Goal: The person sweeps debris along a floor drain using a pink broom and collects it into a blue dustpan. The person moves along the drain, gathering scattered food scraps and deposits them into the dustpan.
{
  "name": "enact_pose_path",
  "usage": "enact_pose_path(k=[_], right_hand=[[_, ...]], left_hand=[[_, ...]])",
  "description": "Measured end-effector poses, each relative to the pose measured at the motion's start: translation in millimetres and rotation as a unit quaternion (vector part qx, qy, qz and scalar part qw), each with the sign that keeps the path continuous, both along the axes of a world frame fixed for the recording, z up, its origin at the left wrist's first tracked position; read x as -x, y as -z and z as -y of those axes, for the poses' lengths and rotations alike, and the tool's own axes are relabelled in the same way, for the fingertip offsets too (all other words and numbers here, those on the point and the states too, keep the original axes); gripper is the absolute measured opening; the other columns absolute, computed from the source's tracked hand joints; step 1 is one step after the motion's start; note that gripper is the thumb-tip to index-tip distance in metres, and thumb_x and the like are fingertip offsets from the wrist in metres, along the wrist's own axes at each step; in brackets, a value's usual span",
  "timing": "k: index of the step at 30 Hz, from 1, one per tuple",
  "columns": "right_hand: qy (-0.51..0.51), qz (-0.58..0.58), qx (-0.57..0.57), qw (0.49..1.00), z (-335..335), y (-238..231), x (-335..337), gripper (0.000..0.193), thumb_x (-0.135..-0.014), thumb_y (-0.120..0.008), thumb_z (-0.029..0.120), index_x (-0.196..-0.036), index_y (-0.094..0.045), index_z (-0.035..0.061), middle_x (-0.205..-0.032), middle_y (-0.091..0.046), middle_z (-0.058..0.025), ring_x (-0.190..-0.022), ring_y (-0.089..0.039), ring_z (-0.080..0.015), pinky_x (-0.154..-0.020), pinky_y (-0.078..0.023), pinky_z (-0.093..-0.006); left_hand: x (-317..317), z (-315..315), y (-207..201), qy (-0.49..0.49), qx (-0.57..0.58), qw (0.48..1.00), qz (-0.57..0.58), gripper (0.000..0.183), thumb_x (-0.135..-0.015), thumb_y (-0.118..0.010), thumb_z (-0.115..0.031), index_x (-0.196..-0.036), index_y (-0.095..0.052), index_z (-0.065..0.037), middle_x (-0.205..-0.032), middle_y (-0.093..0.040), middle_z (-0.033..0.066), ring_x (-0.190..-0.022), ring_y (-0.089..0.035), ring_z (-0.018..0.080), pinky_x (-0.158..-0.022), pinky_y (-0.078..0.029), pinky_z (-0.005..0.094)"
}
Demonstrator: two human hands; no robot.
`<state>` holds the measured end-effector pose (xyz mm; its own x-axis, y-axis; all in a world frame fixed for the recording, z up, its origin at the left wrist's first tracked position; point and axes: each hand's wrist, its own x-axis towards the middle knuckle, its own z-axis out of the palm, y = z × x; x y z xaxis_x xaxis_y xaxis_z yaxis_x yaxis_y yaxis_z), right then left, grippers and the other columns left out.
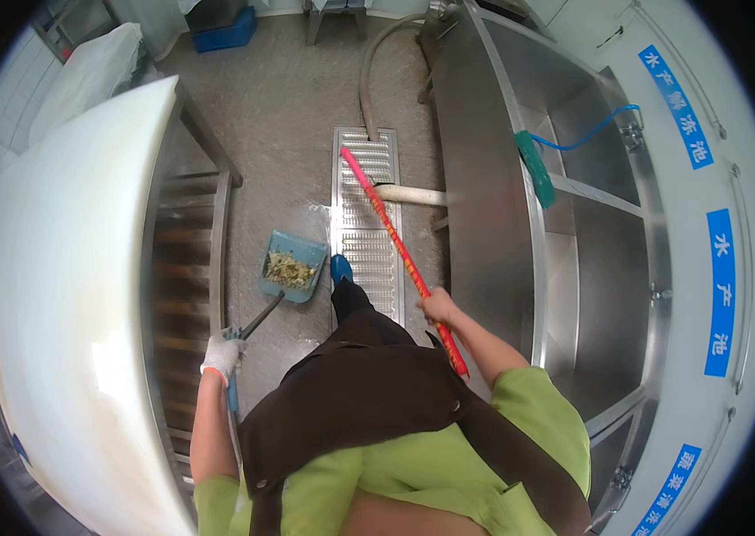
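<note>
My left hand [223, 352], in a whitish knit glove, is closed round the handle of a long-handled dustpan [309, 287]. Its blue-green pan rests on the grey floor and carries a heap of pale and greenish scraps [286, 270]. Bare and wrapped round a red pole [402, 249] with yellow markings, my right hand [437, 306] is in front of me at the right. The pole slants away to the far left, and its pink end lies over the metal floor drain in this view. No head shows on the pole.
A ribbed metal drain cover [367, 241] runs ahead, with a pale pipe [411, 195] and a hose [365, 85] leading to it. Steel sinks [494, 205] line the right, a green cloth-like roll [534, 170] on their rim. A white-topped table [74, 295] flanks the left.
</note>
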<state>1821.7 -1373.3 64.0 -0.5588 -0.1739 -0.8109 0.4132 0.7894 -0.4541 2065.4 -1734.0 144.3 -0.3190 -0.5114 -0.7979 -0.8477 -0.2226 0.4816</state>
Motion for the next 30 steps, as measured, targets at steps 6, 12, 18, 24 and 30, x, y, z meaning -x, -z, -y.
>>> enact_pose_path(k=[6, 12, 18, 24, 30], right_hand=[[-0.085, -0.112, -0.058, 0.988, 81.9, 89.3, 161.0, 0.032, -0.068, -0.056, 0.026, -0.065, -0.056, -0.0065, -0.057, -0.056, -0.0195, -0.051, -0.058, -0.0277, -0.055, -0.046, -0.0357], [-0.055, -0.045, -0.070, 0.995, 150.7, 126.5, 199.9, 0.037, -0.071, -0.053, 0.029, -0.071, -0.055, -0.0082, -0.062, -0.057, -0.0202, -0.052, -0.058, -0.0283, -0.055, -0.047, -0.0339], [0.162, 0.333, 0.085, 0.925, 153.3, 56.0, 138.6, 0.029, -0.076, -0.056, 0.019, -0.056, -0.042, 0.0025, -0.045, -0.041, -0.0072, -0.030, -0.039, -0.0165, -0.028, -0.032, -0.0298], [0.177, 0.352, 0.107, 0.913, 100.6, -12.6, 175.0, 0.034, -0.074, -0.057, 0.021, -0.049, -0.040, 0.0056, -0.040, -0.038, -0.0024, -0.028, -0.036, -0.0127, -0.029, -0.028, -0.0252], [-0.082, 0.105, -0.011, 0.991, 131.3, 39.3, 184.7, 0.029, -0.070, -0.054, 0.018, -0.052, -0.049, -0.0039, -0.041, -0.047, -0.0102, -0.035, -0.050, -0.0194, -0.037, -0.040, -0.0323]], left_hand=[[140.5, 45.7, -5.9, 0.090, 0.006, 0.996, 0.016, 0.008, -0.066, -0.050, -0.003, -0.074, -0.049, -0.004, -0.051, -0.049, 0.0056, -0.036, -0.042, 0.0122, -0.031, -0.033, 0.0256], [263.1, 74.6, 19.5, 0.262, 0.045, 0.960, 0.094, 0.038, -0.066, -0.048, -0.007, -0.102, -0.049, 0.003, -0.069, -0.056, 0.0156, -0.052, -0.054, 0.0213, -0.047, -0.042, 0.0306], [377.6, 77.7, 51.6, 0.329, 0.016, 0.930, 0.165, 0.027, -0.067, -0.043, -0.010, -0.087, -0.056, 0.004, -0.081, -0.055, 0.0261, -0.073, -0.057, 0.0335, -0.059, -0.045, 0.0367], [420.3, 90.8, 53.3, 0.388, 0.051, 0.914, 0.107, 0.021, -0.070, -0.046, -0.009, -0.079, -0.054, 0.009, -0.062, -0.054, 0.0178, -0.048, -0.054, 0.0252, -0.041, -0.039, 0.0357], [414.9, 94.4, 59.9, 0.340, 0.005, 0.923, 0.182, 0.028, -0.069, -0.046, -0.015, -0.082, -0.055, 0.009, -0.074, -0.056, 0.0216, -0.063, -0.058, 0.0312, -0.052, -0.043, 0.0370]])
